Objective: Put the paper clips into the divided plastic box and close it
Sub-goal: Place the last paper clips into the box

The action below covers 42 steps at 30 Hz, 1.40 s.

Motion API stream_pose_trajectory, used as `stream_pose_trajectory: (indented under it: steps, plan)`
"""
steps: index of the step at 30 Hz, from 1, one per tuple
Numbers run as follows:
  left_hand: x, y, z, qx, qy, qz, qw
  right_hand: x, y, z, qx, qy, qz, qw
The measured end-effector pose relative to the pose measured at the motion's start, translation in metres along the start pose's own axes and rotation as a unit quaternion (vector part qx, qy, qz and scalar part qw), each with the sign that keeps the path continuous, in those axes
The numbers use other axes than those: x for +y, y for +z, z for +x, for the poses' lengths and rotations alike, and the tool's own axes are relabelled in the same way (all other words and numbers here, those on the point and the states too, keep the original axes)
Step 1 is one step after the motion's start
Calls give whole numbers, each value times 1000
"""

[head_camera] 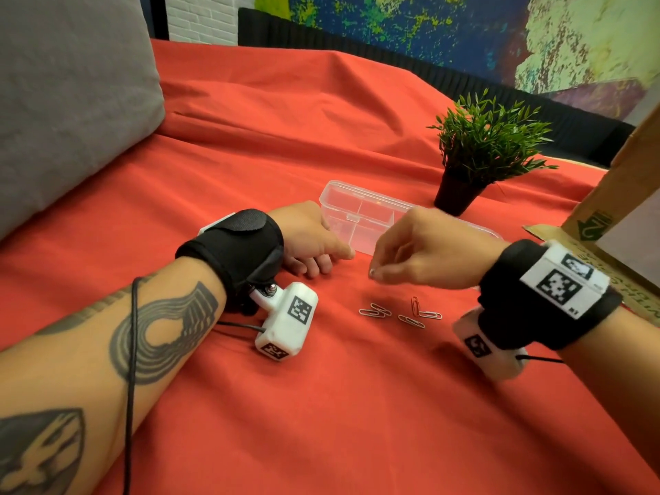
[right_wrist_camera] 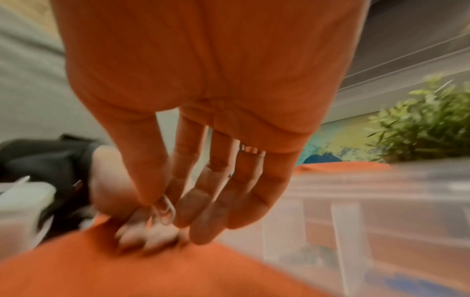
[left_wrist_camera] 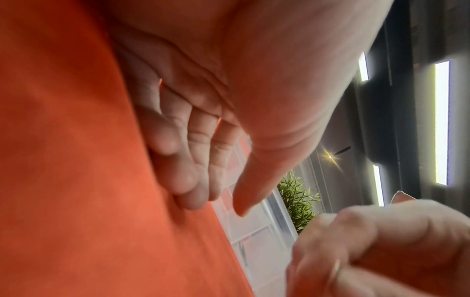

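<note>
Red-orange cloth (head_camera: 321, 405) spread over the whole work surface, creased toward the far side. On it, at mid-scene, a clear divided plastic box (head_camera: 360, 212), lid open, inner partitions visible; contents too blurred to tell. Just beside its left end, the left hand (head_camera: 310, 241), resting on the cloth with fingers loosely curled and grasping nothing, thumb pointing toward the box. Near the box's front edge, raised above the cloth, the right hand (head_camera: 418, 251), thumb and forefinger pinching one silver wire paper clip (right_wrist_camera: 164, 211), the remaining fingers relaxed and extended; a ring on one finger in the right wrist view. Nearer than that hand, five loose paper clips (head_camera: 400, 314) lying flat on the cloth in a small scatter, one reddish, the others silver, some touching. Black wrist straps with white tagged camera blocks on both forearms. Beyond the box to the right, a small green artificial plant in a black pot (head_camera: 482, 151). At the far left, a grey cushion (head_camera: 64, 87); at the right edge, a brown cardboard box (head_camera: 614, 194).
</note>
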State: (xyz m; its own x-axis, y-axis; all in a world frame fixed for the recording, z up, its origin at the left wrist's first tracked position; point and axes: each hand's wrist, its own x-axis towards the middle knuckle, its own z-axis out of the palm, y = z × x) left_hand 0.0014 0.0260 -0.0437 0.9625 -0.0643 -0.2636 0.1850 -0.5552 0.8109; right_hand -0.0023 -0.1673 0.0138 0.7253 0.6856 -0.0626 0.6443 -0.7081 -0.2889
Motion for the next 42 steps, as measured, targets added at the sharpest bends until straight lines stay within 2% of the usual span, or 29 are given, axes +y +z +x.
stream_pose_trajectory:
  steps: [4, 7, 9, 15, 22, 24, 27, 29, 31, 33, 38, 42]
  plan:
    - [-1, -1, 1, 1, 2, -3, 1000, 13, -32, 12, 114, 14, 25, 993]
    - [-1, -1, 1, 2, 1, -4, 1000, 20, -39, 28, 196, 41, -25, 979]
    - [0, -1, 0, -2, 0, -2, 1000, 23, -33, 40, 212, 59, -52, 974]
    - [0, -2, 0, -6, -3, -4, 1000, 33, -18, 64, 195, 88, -69, 975]
    - [-1, -1, 1, -5, 2, 0, 1000, 27, -33, 24, 272, 47, -48, 960]
    - [-1, -1, 1, -3, 1, -1, 1000, 23, -33, 5, 235, 30, -38, 971]
    - [0, -1, 0, -2, 1, 3, 1000, 24, -24, -19, 95, 11, -73, 993]
    - [0, 0, 0, -1, 1, 6, 1000, 28, -14, -32, 1, 21, -108, 994]
    - [0, 0, 0, 1, 2, 7, 1000, 31, -6, -41, -55, 34, -127, 990]
    - [0, 0, 1, 2, 2, 6, 1000, 33, 1, -45, -72, 41, -136, 987]
    - [0, 0, 0, 4, 1, 5, 1000, 33, 11, -39, -48, 62, -148, 986]
    - [0, 0, 1, 3, 1, 5, 1000, 31, 12, -37, -63, 67, -148, 985]
